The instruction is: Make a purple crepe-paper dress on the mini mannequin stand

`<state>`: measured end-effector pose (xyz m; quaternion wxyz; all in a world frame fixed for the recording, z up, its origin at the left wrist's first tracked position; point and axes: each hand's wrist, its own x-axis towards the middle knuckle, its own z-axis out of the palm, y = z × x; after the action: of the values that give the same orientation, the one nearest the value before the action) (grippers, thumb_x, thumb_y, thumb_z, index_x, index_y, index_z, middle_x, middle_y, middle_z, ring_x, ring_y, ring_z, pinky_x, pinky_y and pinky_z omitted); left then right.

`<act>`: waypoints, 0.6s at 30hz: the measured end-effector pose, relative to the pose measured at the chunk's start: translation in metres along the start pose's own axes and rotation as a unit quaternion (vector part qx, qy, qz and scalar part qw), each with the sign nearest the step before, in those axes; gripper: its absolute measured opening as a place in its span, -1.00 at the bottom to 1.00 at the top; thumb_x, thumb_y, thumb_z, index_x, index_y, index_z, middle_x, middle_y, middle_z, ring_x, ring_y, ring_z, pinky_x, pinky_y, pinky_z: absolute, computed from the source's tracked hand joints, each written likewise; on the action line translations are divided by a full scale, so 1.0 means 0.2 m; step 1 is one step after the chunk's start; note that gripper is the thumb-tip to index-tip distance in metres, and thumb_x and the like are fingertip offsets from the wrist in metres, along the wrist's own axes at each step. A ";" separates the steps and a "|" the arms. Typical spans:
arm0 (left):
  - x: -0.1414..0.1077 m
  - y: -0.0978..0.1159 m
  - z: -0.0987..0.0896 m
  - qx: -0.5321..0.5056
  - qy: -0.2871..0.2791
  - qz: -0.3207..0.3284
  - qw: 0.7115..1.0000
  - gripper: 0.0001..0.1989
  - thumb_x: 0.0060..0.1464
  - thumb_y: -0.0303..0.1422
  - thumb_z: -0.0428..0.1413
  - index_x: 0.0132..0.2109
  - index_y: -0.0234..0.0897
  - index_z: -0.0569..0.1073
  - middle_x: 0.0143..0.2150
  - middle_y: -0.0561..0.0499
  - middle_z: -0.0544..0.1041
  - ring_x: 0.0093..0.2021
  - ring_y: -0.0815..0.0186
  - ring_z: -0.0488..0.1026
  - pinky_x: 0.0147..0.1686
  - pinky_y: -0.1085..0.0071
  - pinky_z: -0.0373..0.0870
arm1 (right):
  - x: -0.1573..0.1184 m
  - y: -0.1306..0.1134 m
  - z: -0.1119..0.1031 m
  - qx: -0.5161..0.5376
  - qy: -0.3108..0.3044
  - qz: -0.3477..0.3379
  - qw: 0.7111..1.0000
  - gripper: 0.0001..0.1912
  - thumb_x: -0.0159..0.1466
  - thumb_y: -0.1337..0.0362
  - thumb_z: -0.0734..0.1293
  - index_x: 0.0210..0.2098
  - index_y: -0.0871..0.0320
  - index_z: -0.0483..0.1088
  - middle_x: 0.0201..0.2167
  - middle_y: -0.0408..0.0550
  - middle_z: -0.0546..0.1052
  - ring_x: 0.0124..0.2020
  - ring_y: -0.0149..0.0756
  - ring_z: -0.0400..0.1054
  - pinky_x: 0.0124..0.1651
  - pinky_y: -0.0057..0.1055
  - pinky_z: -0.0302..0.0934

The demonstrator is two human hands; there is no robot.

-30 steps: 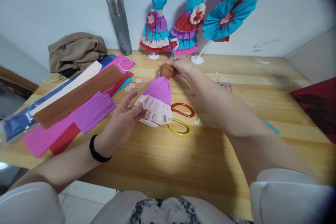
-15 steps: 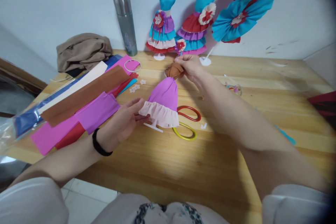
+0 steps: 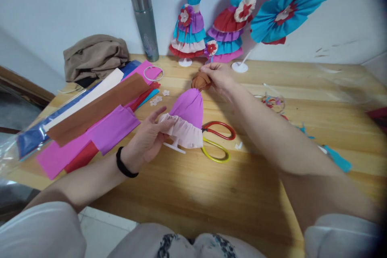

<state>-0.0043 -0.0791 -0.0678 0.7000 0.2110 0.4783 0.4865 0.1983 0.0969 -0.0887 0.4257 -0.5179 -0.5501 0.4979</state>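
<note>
A small paper dress on a white stand (image 3: pixel 174 147) leans over the table. It has a brown top (image 3: pixel 200 81), a purple skirt (image 3: pixel 189 107) and a white ruffled hem (image 3: pixel 189 134). My right hand (image 3: pixel 220 76) pinches the brown top at its upper right. At the lower left, my left hand (image 3: pixel 152 135) holds the ruffled hem, thumb on top and other fingers partly hidden beneath. Scissors with one red handle (image 3: pixel 220 130) and one yellow handle (image 3: pixel 216 155) lie right of the hem, their blades hidden under the dress.
Folded crepe paper (image 3: pixel 99 109) lies at left, with a brown cloth (image 3: pixel 95 58) and a flask (image 3: pixel 144 22) behind. Two finished dresses (image 3: pixel 190 34) (image 3: pixel 228 34) and a blue paper fan piece (image 3: pixel 284 14) stand by the wall. Scraps (image 3: pixel 337 158) and a tape roll (image 3: pixel 276 102) lie at right.
My left hand has shifted right, its thumb now over the ruffled hem. The dress has tilted slightly. My right hand keeps its pinch on the brown top. The camera view has shifted a little.
</note>
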 end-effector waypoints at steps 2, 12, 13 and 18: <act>0.01 0.00 0.00 0.006 0.006 0.001 1.000 -0.38 -0.08 -0.57 0.31 0.12 -0.24 0.29 -0.36 0.09 0.50 -0.40 0.32 0.49 -0.52 0.43 0.47 | -0.03 -0.01 -0.01 -0.016 -0.005 0.007 1.000 -0.77 0.33 0.23 0.24 -0.30 0.33 0.35 -0.52 -0.28 0.45 -0.48 -0.64 0.26 -0.22 -0.57 0.16; 0.03 -0.02 -0.02 -0.014 0.020 0.016 1.000 -0.41 -0.09 -0.60 0.30 0.11 -0.27 0.35 -0.38 0.09 0.52 -0.40 0.39 0.51 -0.35 0.48 0.46 | -0.62 -0.08 -0.06 -0.505 -0.129 -0.111 0.846 -0.59 0.36 0.28 0.21 0.14 0.29 0.40 -0.26 0.11 0.61 -0.26 -0.12 0.50 -0.20 -0.28 0.29; 0.03 -0.03 -0.02 -0.014 0.018 0.017 1.000 -0.41 -0.09 -0.60 0.31 0.10 -0.27 0.36 -0.38 0.09 0.53 -0.39 0.39 0.51 -0.34 0.47 0.46 | -0.71 -0.04 -0.06 -0.529 -0.164 -0.118 0.824 -0.55 0.34 0.30 0.24 0.20 0.24 0.36 -0.13 0.15 0.59 -0.18 -0.06 0.51 -0.19 -0.26 0.32; 0.04 -0.03 -0.03 -0.012 0.015 0.022 1.000 -0.42 -0.09 -0.60 0.31 0.09 -0.26 0.35 -0.38 0.11 0.53 -0.40 0.40 0.51 -0.34 0.48 0.45 | -0.95 0.15 -0.09 -0.566 -0.142 -0.188 0.790 -0.46 0.29 0.27 0.29 0.26 0.19 0.31 0.11 0.23 0.46 0.01 0.06 0.45 -0.03 -0.10 0.41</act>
<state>-0.0050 -0.0759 -0.0789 0.6845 0.2059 0.4776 0.5109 0.2391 -0.0917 -0.1062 0.0586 -0.4755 -0.8745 0.0755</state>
